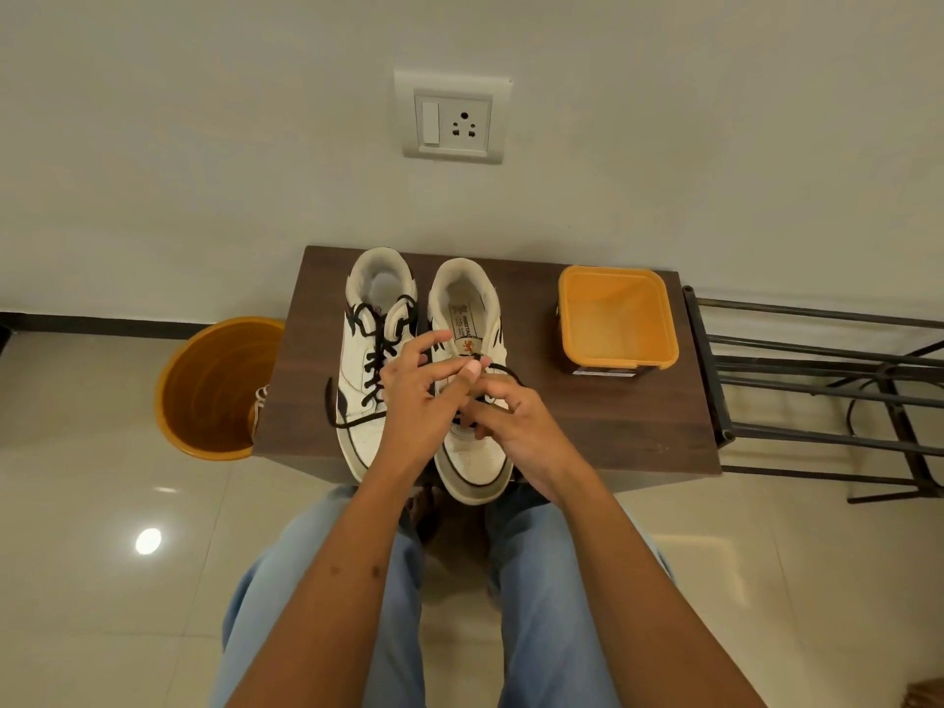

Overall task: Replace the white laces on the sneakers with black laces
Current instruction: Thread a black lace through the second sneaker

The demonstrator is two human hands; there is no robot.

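Black lace [503, 371] pinched between both hands (over right sneaker [472, 401]).

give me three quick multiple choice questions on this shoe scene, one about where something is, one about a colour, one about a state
1. Where does the square orange plastic container stand?
A. on the dark wooden table, right of the sneakers
B. on the floor
C. inside the round orange bucket

2. What colour is the lace threaded through the white sneaker on the left?
A. white
B. black
C. red

3. What is the state of the white sneaker on the right?
A. untouched, no lace near it
B. both hands working a black lace over it
C. lying on its side

Answers: 1 A, the container sits on the tabletop beside the right sneaker. 2 B, a dark lace crisscrosses its eyelets. 3 B, the left hand and right hand pinch the lace above its tongue.
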